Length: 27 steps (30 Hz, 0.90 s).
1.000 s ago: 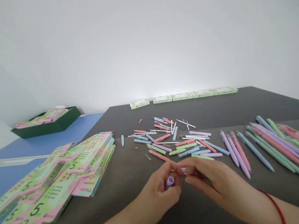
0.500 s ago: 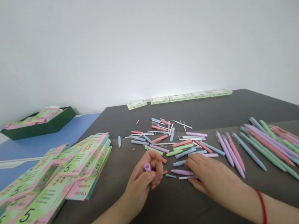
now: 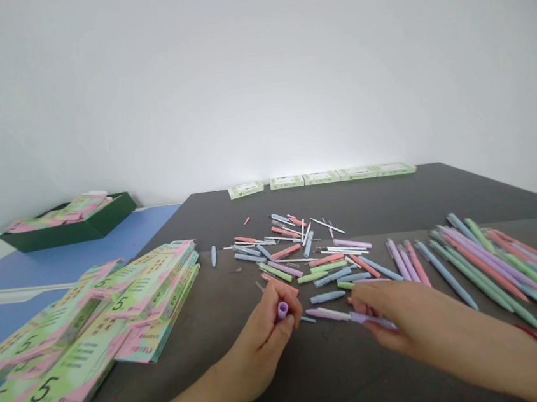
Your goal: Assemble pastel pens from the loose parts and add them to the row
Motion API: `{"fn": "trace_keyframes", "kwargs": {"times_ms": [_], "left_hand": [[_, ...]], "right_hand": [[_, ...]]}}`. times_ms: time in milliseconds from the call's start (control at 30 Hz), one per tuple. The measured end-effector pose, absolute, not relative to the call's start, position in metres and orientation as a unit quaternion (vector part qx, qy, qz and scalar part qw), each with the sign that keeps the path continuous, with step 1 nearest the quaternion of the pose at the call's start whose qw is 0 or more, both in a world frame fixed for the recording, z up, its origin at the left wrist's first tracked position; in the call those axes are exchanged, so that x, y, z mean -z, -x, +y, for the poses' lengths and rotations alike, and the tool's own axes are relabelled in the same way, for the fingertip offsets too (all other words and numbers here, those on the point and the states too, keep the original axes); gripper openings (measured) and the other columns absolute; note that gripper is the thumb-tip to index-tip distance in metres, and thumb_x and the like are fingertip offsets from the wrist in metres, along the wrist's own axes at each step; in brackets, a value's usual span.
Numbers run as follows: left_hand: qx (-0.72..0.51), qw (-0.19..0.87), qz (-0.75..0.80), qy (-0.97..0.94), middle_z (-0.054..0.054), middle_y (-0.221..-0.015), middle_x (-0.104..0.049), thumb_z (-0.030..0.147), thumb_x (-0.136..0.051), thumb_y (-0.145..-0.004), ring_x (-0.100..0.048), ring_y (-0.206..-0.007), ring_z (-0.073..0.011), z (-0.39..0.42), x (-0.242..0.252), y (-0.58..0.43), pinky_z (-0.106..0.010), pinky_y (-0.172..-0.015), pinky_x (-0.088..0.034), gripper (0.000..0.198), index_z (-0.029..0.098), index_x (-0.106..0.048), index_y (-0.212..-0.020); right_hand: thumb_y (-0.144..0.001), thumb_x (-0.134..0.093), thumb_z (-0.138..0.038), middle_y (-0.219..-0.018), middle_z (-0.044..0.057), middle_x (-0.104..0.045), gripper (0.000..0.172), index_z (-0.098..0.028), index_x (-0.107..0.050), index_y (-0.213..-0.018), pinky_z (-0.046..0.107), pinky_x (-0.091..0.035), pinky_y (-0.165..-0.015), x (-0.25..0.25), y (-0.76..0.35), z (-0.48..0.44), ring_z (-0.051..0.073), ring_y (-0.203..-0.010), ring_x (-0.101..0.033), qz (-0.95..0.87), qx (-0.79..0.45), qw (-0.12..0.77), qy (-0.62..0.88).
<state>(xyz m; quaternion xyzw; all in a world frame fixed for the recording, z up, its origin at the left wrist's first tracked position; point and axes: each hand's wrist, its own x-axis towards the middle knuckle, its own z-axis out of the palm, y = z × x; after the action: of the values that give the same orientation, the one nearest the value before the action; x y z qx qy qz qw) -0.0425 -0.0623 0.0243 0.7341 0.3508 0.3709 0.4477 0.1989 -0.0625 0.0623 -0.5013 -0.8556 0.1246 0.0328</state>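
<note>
The left hand is curled around a hollow, light-purple plastic pen barrel, its open end showing, above the dark, flat tabletop. The right hand pinches a slim, pale-lilac plastic pen piece low over that tabletop. Both pieces look light, stiff and smooth, likely to roll or slip, so a fingertip hold near mid-length should suit.

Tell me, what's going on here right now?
A person's left hand holds a purple tube, while the right hand grips a pale purple pen piece. Loose pen parts lie scattered ahead on the dark table. Pens lie grouped to the right; boxes are piled to the left.
</note>
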Motion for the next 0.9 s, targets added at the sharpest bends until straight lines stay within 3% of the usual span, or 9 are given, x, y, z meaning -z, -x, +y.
{"fn": "trace_keyframes", "kwargs": {"times_ms": [133,233,733,900], "left_hand": [[-0.257,0.299,0.41,-0.822,0.001,-0.076,-0.046,0.011,-0.036,-0.086,-0.043,-0.065,-0.0154,-0.07,-0.034,0.039,-0.028,-0.062,-0.031,0.011,0.021,-0.039,-0.089],[-0.208,0.246,0.428,-0.844,0.0,-0.077,-0.05,0.008,-0.036,-0.083,-0.047,-0.066,-0.0169,-0.073,-0.036,0.035,-0.029,-0.063,-0.032,0.016,0.022,-0.038,-0.092],[-0.083,0.196,0.471,-0.856,-0.001,-0.077,-0.057,0.01,-0.042,-0.076,-0.054,-0.067,-0.0204,-0.074,-0.037,0.029,-0.029,-0.06,-0.035,0.02,0.022,-0.037,-0.091],[-0.05,0.177,0.46,-0.869,-0.004,-0.082,-0.06,0.012,-0.043,-0.077,-0.058,-0.071,-0.0232,-0.079,-0.039,0.023,-0.032,-0.062,-0.039,0.021,0.021,-0.041,-0.095]], "right_hand": [[-0.076,-0.053,-0.01,-0.08,0.0,-0.063,0.014,-0.022,-0.058,-0.081,0.027,-0.041,-0.064,-0.077,-0.198,-0.067,0.018,-0.07,-0.058,-0.86,-0.153,0.082,0.48],[-0.074,-0.054,-0.009,-0.08,0.002,-0.063,0.014,-0.022,-0.059,-0.08,0.028,-0.042,-0.064,-0.074,-0.19,-0.07,0.019,-0.071,-0.058,-0.865,-0.15,0.085,0.471],[-0.071,-0.056,-0.002,-0.081,0.002,-0.064,0.021,-0.02,-0.061,-0.081,0.03,-0.044,-0.068,-0.057,-0.187,-0.067,0.02,-0.074,-0.06,-0.88,-0.141,0.095,0.444],[-0.074,-0.059,-0.007,-0.079,0.002,-0.066,0.016,-0.02,-0.064,-0.081,0.028,-0.043,-0.063,-0.054,-0.178,-0.069,0.019,-0.069,-0.061,-0.871,-0.173,0.098,0.449]]}}
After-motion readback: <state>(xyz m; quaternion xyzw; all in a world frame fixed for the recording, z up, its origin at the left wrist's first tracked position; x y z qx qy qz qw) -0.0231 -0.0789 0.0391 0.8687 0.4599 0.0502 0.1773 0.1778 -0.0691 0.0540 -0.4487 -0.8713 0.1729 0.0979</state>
